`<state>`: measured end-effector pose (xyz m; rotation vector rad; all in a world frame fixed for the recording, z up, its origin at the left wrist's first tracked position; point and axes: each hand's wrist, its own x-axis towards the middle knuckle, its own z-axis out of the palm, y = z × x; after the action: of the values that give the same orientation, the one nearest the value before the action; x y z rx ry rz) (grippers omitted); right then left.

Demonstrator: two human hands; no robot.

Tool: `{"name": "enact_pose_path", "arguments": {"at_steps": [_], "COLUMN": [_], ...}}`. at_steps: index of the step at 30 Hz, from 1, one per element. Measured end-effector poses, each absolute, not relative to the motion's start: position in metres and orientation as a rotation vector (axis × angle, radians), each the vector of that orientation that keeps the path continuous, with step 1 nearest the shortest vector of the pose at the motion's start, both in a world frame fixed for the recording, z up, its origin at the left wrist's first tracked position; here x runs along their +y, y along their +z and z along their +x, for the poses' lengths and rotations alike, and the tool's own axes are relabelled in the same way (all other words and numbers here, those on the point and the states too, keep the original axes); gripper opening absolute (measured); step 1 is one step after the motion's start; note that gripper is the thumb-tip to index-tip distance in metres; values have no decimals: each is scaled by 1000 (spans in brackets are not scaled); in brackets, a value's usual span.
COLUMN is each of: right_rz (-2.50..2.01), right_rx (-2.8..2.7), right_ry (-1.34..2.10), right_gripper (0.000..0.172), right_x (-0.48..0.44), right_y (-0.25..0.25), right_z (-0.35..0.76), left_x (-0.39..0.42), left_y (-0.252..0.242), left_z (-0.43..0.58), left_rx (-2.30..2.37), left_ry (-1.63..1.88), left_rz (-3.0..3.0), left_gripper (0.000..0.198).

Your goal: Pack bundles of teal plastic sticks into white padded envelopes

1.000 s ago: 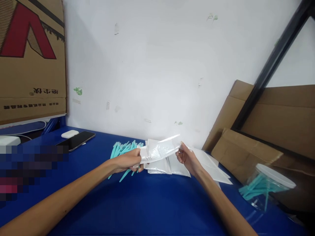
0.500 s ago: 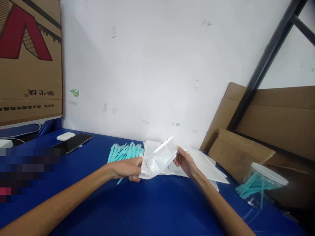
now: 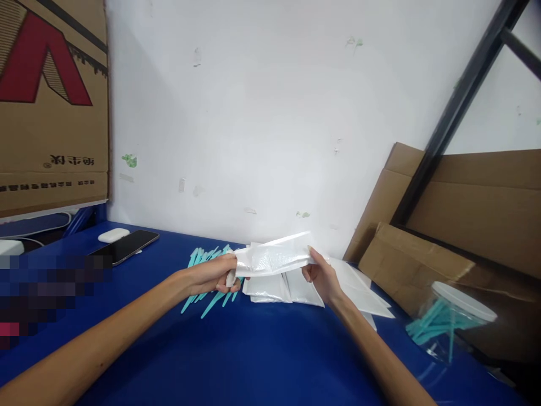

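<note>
A white bubble mailer [image 3: 274, 256] is stretched between my hands, raised above the blue table. My left hand [image 3: 215, 274] is closed on its left end, and a small whitish bit pokes out below the fingers. My right hand [image 3: 320, 274] pinches the right end between thumb and fingers. Under and behind the held mailer lie more white mailers [image 3: 268, 290], with others fanned out [image 3: 359, 287] to the right. A loose pile of turquoise plastic sticks [image 3: 203, 256] lies behind my left hand, partly hidden by it.
At the right stands a clear tub with a white lid [image 3: 462, 301], holding turquoise sticks. A black phone [image 3: 131, 246] and a white case [image 3: 113, 235] lie at the left. Cardboard [image 3: 414, 259] and a dark metal post [image 3: 448, 118] are at the right; a printed carton [image 3: 53, 129] stands left.
The held mailer has gone from bent and tilted to nearly level and straighter. My left hand has risen and moved slightly left, uncovering more mailers below. My right hand has shifted slightly right.
</note>
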<state>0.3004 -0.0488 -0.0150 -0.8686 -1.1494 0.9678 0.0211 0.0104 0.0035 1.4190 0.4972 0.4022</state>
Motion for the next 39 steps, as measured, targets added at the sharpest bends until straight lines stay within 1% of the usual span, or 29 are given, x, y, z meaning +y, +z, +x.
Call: {"name": "enact_pose_path", "arguments": {"at_steps": [4,9,14,18,23,29,34,39], "right_rz": [-893,-880,-891,-902,-902,-843,-746,-698], "right_rx": [-1153,-1175,-1181,-1155,-1077,-861,-748,-640], "right_ry": [963,966,968,958,923,777,651,574], "right_gripper": [37,35,36,34,30,19,16,13], "right_x": [-52,-55,-55,-53,-47,-43,-41,-40], "right_y": [-13,-13,-14,-14,-17,-13,-7,-6], "right_z": [297,296,298,299,304,318,332,346], "left_x": [12,11,5,7,11,16,21,33], "left_y": [0,-4,-5,-7,-3,-2,-1,-3], "left_z": [19,18,20,21,22,16,10,10], "left_rx": [515,543,508,568,605,686,718,807], "left_ry": [279,221,210,239,265,347,383,553], "left_rz": [1479,1489,1550,1572,1583,1589,1705,1817], "left_gripper": [19,26,23,28,26,44,44,45]}}
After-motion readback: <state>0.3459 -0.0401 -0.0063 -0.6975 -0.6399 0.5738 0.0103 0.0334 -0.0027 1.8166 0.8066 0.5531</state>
